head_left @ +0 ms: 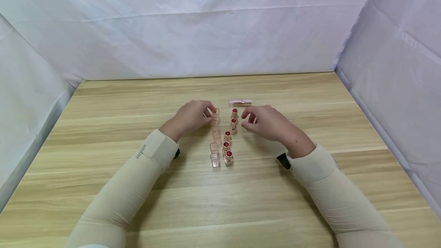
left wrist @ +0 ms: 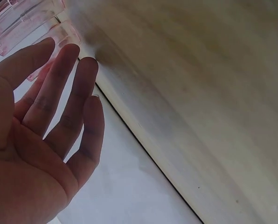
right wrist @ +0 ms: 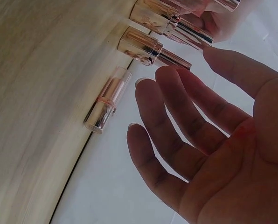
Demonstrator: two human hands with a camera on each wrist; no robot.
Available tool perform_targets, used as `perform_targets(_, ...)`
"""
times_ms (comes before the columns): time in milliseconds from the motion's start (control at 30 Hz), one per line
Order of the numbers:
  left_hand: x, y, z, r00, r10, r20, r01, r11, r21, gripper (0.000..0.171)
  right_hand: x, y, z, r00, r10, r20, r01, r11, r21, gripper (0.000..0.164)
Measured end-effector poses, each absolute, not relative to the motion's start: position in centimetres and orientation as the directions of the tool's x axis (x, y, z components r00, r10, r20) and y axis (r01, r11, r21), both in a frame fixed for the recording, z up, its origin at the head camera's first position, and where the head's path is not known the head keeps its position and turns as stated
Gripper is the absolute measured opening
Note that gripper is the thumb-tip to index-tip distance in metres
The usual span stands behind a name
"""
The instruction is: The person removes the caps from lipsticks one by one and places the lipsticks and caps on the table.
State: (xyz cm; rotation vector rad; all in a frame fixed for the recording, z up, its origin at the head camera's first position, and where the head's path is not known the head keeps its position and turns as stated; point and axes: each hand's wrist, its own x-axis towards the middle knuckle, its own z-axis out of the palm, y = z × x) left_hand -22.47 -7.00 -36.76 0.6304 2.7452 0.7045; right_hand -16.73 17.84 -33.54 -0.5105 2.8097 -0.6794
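At the far end of a row of clear pinkish lipstick caps, my left hand (head_left: 193, 116) pinches the farthest cap (head_left: 216, 115) between thumb and index finger. In the left wrist view that cap (left wrist: 66, 33) shows partly behind the fingertips. My right hand (head_left: 268, 123) holds nothing; its fingers are loosely bent, with thumb and index finger apart. Nearest to it stand uncapped lipsticks with gold bases and red tips, the farthest lipstick (head_left: 234, 113) just left of its fingertips. In the right wrist view an uncapped lipstick (right wrist: 139, 45) stands beyond the fingers.
Several more caps (head_left: 214, 148) and uncapped lipsticks (head_left: 229, 157) stand in two lines on the wooden table (head_left: 220, 209). A capped lipstick (head_left: 240, 103) lies on its side behind them. White cloth (head_left: 206, 41) hangs at the table's back and sides.
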Motion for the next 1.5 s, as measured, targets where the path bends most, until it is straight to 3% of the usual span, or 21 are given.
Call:
perform_targets(467, -22.2, -6.7, -37.4, -0.853, 0.507, -0.126, 0.377, 0.764, 0.523, 0.024, -17.1, 18.9, -34.0, -0.93, -0.354, -0.102, -0.272, 0.846, -0.458, 0.025)
perform_targets(667, -22.0, -6.9, -37.6, -0.854, 0.504, -0.126, 0.375, 0.766, 0.522, 0.025, -18.7, 19.9, -33.3, -0.943, -0.326, -0.062, -0.278, 0.878, -0.388, 0.027)
perform_targets(1100, -21.3, -6.5, -37.3, -0.853, 0.509, -0.113, 0.38, 0.756, 0.533, 0.024, -23.4, 18.6, -33.6, -0.937, -0.327, -0.119, -0.309, 0.939, -0.152, 0.037)
perform_targets(1500, -20.9, -5.8, -36.7, -0.84, 0.532, -0.105, 0.403, 0.742, 0.536, 0.023, -24.3, 18.0, -34.1, -0.925, -0.329, -0.191, -0.31, 0.943, -0.123, 0.033)
